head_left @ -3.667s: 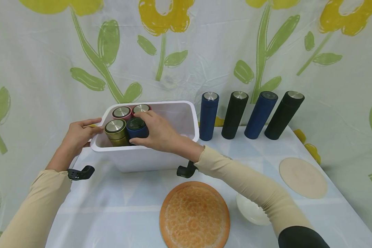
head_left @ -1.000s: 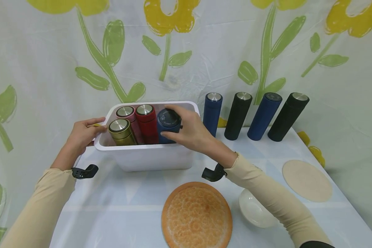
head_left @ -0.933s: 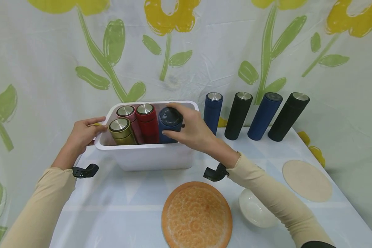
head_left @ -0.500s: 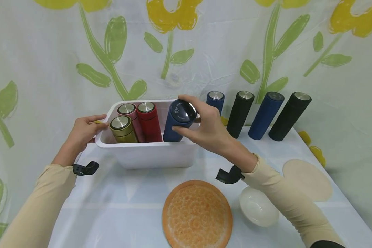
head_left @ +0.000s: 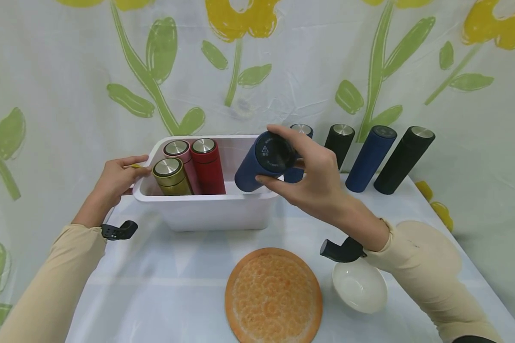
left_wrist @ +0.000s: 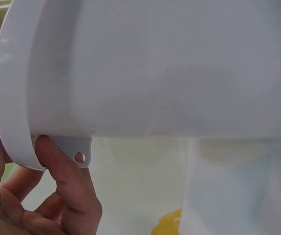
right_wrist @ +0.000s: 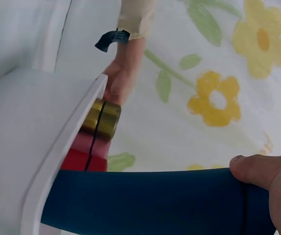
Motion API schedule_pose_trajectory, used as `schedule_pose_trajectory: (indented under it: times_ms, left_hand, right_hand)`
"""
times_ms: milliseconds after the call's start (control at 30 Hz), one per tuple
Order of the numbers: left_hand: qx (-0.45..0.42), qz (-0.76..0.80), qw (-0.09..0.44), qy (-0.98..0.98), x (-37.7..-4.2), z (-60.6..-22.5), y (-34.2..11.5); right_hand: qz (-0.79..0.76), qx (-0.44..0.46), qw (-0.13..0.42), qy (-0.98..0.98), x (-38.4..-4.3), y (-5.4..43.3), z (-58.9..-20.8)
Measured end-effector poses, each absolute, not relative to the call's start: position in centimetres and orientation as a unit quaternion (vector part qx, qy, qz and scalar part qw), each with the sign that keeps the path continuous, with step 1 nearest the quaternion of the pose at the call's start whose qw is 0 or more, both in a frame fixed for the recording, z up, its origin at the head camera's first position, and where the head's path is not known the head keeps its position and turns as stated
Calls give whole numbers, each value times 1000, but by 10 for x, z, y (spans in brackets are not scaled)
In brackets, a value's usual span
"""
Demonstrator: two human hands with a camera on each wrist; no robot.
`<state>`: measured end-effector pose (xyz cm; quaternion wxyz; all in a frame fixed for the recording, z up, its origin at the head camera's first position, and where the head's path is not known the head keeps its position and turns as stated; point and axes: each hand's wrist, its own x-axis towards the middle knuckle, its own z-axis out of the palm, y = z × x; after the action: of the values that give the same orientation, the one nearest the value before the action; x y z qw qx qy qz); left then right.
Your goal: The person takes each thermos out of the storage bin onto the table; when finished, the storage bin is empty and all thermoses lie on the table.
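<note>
My right hand (head_left: 315, 176) grips a blue thermos bottle (head_left: 257, 159) near its dark-topped end, thumb on the near side. The bottle leans, its lower end over the right part of a white plastic box (head_left: 214, 209). In the right wrist view, the blue bottle (right_wrist: 150, 200) crosses the box's rim. With fingers beneath the rim, my left hand (head_left: 118, 178) holds the box's left end; the left wrist view shows a finger (left_wrist: 64, 166) against a tab with a hole. Inside the box stand a gold bottle (head_left: 171, 178), a pink bottle (head_left: 188, 164) and a red bottle (head_left: 208, 166).
Along the back right stand a blue bottle (head_left: 293, 176) partly behind my right hand, a black one (head_left: 340, 143), another blue one (head_left: 371, 159) and another black one (head_left: 403, 162). Nearer are a round bread-patterned mat (head_left: 274, 295), a white bowl (head_left: 360, 288) and a beige disc (head_left: 437, 243).
My right hand has drawn the blue thermos bottle from the box's left group to the right, raising and tilting it. My left hand stays at the box's left end.
</note>
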<state>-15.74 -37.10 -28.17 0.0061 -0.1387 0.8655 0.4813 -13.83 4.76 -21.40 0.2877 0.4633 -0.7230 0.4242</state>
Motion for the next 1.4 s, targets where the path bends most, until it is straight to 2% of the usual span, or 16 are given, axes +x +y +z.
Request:
schedule_pose_trajectory:
  times_ms: [300,700,1000,1400]
  left_hand:
    - [-140,479,5,866,-158,-282,-372]
    - [-135,482,5,866,-157,-282,-372]
    - [-136,479,7,867,-157,-283,-372]
    - [-142,478,13,867,-157,-282,-371]
  right_hand:
    - [394,434,343,-734,-123,69,-203]
    - [375,416,384,-734,-108,89,-190]
    - [370,393,387,-747,-105,106,-191]
    - [340,379,364,-780,-119,124,-205]
